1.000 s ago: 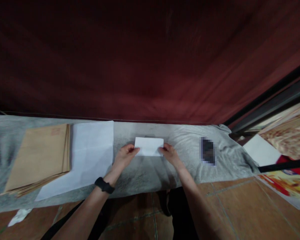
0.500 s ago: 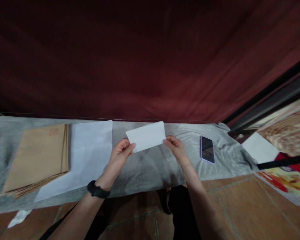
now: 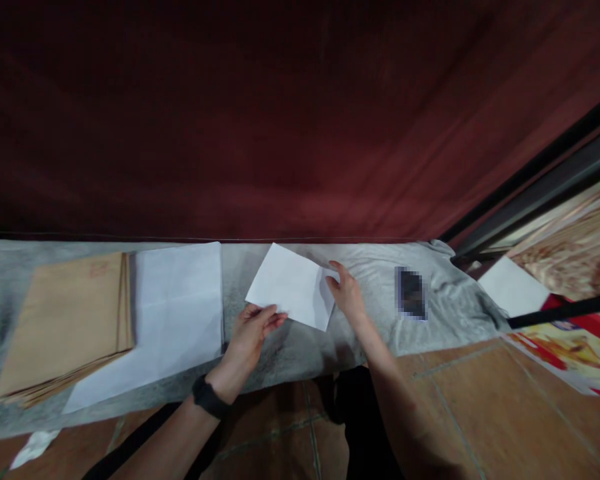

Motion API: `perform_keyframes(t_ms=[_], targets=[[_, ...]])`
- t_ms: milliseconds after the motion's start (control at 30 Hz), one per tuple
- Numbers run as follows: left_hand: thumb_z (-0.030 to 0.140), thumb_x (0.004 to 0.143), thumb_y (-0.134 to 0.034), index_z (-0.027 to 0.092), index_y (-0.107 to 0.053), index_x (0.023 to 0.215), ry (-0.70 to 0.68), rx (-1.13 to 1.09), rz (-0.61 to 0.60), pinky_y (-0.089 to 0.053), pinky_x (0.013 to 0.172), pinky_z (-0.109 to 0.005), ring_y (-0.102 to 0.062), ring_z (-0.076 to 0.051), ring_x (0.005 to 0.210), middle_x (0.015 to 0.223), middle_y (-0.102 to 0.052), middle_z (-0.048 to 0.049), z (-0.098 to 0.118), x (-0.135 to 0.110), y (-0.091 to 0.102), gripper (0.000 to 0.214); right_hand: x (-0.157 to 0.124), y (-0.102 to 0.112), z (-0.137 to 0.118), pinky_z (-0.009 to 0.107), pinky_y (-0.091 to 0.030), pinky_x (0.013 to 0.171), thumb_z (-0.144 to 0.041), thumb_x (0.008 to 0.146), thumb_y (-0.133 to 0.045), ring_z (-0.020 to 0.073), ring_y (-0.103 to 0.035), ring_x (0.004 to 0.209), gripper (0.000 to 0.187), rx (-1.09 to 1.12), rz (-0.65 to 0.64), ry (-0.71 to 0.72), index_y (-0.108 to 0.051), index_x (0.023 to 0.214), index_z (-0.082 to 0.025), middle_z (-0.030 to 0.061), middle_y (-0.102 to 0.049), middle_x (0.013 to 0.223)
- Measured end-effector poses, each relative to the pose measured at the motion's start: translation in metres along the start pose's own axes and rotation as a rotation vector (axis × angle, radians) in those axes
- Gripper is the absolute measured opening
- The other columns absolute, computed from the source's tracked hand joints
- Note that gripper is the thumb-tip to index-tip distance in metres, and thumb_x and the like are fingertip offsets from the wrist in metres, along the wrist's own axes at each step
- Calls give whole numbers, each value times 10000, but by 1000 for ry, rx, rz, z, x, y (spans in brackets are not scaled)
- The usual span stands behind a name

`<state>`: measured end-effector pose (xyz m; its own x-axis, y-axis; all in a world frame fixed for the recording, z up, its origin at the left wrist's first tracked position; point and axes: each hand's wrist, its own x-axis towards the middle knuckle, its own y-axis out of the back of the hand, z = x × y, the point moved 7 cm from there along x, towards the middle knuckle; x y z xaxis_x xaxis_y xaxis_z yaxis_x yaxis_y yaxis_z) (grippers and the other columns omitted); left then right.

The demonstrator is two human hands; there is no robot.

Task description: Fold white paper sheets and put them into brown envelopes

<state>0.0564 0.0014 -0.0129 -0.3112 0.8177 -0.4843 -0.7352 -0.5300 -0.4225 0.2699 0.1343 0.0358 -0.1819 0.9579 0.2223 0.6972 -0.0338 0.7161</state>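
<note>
A white folded sheet of paper (image 3: 291,283) is held over the grey cloth, tilted with its right side lower. My left hand (image 3: 253,330), wearing a dark wristband, grips the paper's lower left edge, thumb on top. At the right end, a shaded flap of the same paper stands partly raised. My right hand (image 3: 347,292) has that flap between thumb and fingers. To the left lie a stack of large white sheets (image 3: 180,300) and, overlapping it, a stack of brown envelopes (image 3: 70,313) with a faint red print in one corner.
The grey cloth (image 3: 370,333) covers a long narrow surface against a dark red fabric wall (image 3: 300,133). A phone (image 3: 411,293), pixelated, lies on the right. Beyond it are a dark metal bar (image 3: 565,312), a white sheet (image 3: 514,287) and a colourful printed box (image 3: 575,350). Crumpled tissue (image 3: 34,447) lies on the tiled floor.
The paper has gone from a narrow strip stretched between my hands to a wider, turned piece with a flap opening at the right. My left hand has shifted lower along its edge.
</note>
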Motion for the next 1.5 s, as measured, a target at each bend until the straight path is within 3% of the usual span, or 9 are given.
perform_keyframes(t_ms=[167, 433, 800, 1000, 1067, 1167, 1267, 1333, 1500], targets=[[155, 676, -776, 171, -623, 677, 22, -67, 62, -614, 859, -310, -759, -183, 781, 725, -748, -22, -22, -11, 6, 154, -16, -19, -26, 521, -311, 1167, -184, 965, -480, 307, -389, 1402, 492, -247, 39, 156, -472, 1454, -130, 193, -478, 1479], [133, 631, -769, 146, -706, 762, 54, 24, 27, -628, 840, -329, -753, -186, 748, 786, -776, -34, -27, -13, 9, 147, -62, -85, -69, 445, -280, 1218, -357, 1056, -410, 218, -340, 1473, 434, -124, -318, 347, -502, 1459, -225, 68, -395, 1594], [240, 608, -793, 152, -694, 760, 110, 242, -28, -625, 810, -348, -752, -229, 742, 740, -768, -69, -11, -14, 22, 202, -61, -89, -67, 450, -269, 1224, -372, 1068, -375, 232, -348, 1471, 453, -230, -327, 329, -484, 1472, -199, 75, -370, 1607], [539, 740, -715, 187, -591, 637, 311, 422, -95, -541, 492, -296, -698, -222, 552, 655, -729, -116, -36, -30, 21, 387, -69, -94, -68, 484, -215, 1239, -385, 1063, -387, 252, -303, 1495, 483, -302, -315, 350, -425, 1511, -209, 77, -338, 1621], [637, 781, -627, 199, -591, 652, 156, 488, -183, -541, 505, -320, -689, -226, 555, 678, -728, -105, -27, -33, 9, 459, -70, -95, -67, 490, -211, 1240, -375, 1057, -399, 253, -291, 1500, 493, -316, -322, 338, -407, 1522, -210, 79, -321, 1627], [603, 864, -551, 219, -700, 916, -363, 690, -244, -577, 872, -395, -726, -268, 938, 987, -765, -107, 9, -34, -18, 415, -70, -98, -67, 485, -194, 1245, -338, 1038, -431, 268, -265, 1511, 532, -347, -357, 336, -369, 1545, -185, 92, -278, 1642], [485, 916, -513, 219, -629, 1291, -772, 1038, -253, -293, 1219, -449, -418, -281, 1439, 1463, -569, -101, 24, -27, -45, 474, -72, -102, -68, 483, -170, 1251, -306, 1015, -463, 293, -257, 1511, 585, -386, -385, 357, -330, 1564, -151, 119, -290, 1635], [435, 956, -426, 140, -524, 1421, -832, 1247, -202, -197, 1247, -503, -292, -293, 1508, 1574, -428, -139, 16, -9, -52, 559, -73, -104, -68, 485, -165, 1252, -302, 1016, -454, 294, -262, 1508, 600, -405, -376, 375, -303, 1574, -143, 125, -310, 1627], [446, 1010, -291, 61, -414, 1502, -824, 1627, -35, -203, 1246, -486, -301, -288, 1503, 1583, -396, -178, -6, 23, -48, 637, -70, -105, -62, 468, -196, 1241, -254, 1034, -395, 256, -255, 1512, 574, -471, -304, 370, -270, 1584, -155, 95, -281, 1640]])
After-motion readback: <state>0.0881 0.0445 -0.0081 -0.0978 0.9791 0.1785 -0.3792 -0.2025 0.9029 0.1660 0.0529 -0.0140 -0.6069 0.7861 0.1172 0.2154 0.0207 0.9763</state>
